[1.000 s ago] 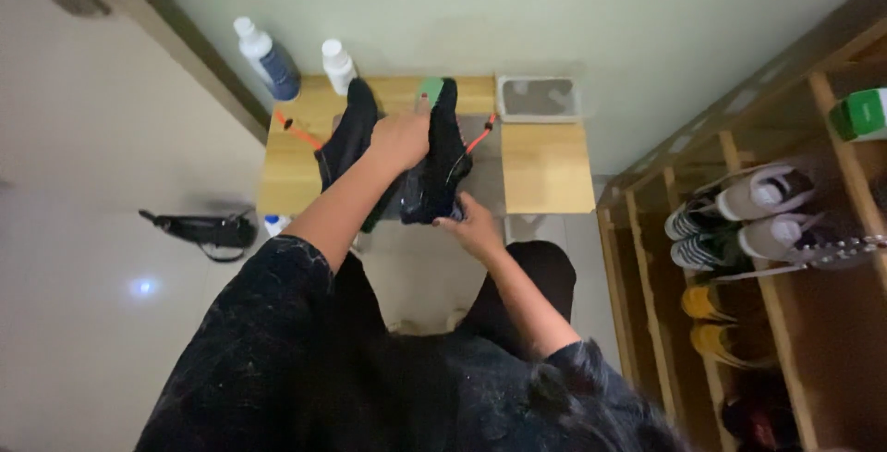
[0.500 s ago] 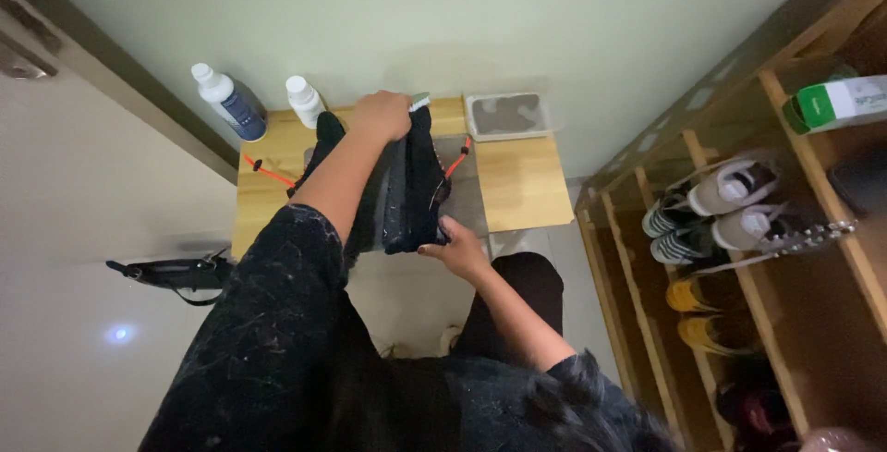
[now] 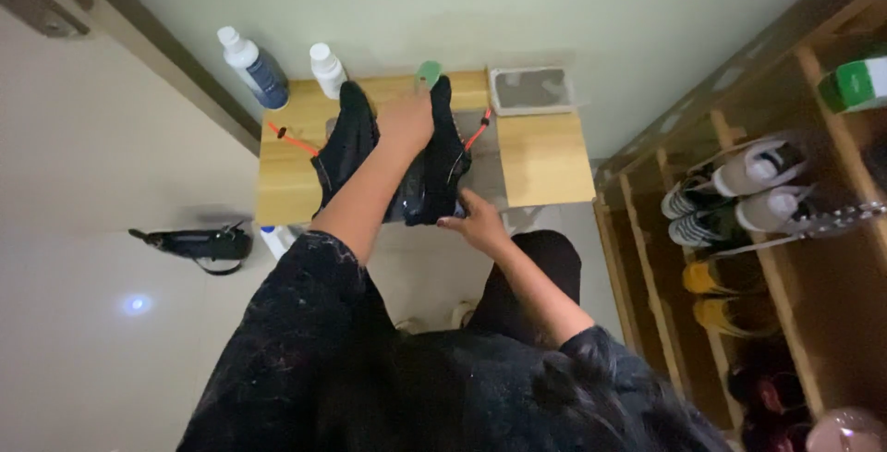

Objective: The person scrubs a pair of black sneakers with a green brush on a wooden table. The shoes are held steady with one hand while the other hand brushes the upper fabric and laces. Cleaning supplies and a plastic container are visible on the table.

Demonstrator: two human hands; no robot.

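Gripping the heel of a black shoe, her right hand steadied it while the left hand pressed a green-tipped brush near the toe. It looked light and soft-sided, so the firmer sole and heel seemed the best hold.

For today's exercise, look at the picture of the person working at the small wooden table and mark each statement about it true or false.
1. The right hand holds the near end of a black shoe. True.
2. Two bottles stand at the back of the table. True.
3. The shoe rack is on the person's left. False: it is on the right.
4. The left hand rests on the floor. False: it is on the shoe.
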